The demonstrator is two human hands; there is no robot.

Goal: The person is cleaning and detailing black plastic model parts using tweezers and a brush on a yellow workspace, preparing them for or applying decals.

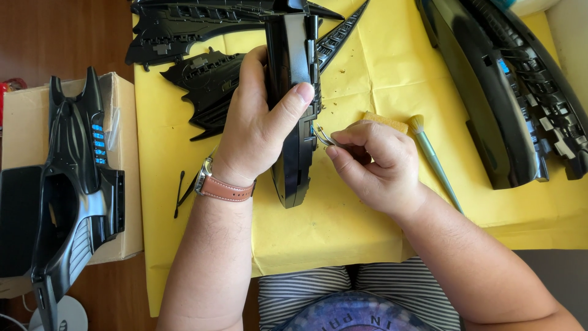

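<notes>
Long black plastic part (294, 104) runs near to far.
Left hand (257, 122) clasps it; right hand (373, 162) pinches a small metal tool (323, 136) against its side.

Bare yellow paper (343, 227) lies near; black winged parts (202, 79) and hull (490, 92) crowd the far edge.

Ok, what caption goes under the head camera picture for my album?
Left hand grips a long black model part while right hand pinches a small metal tool against it.
</notes>
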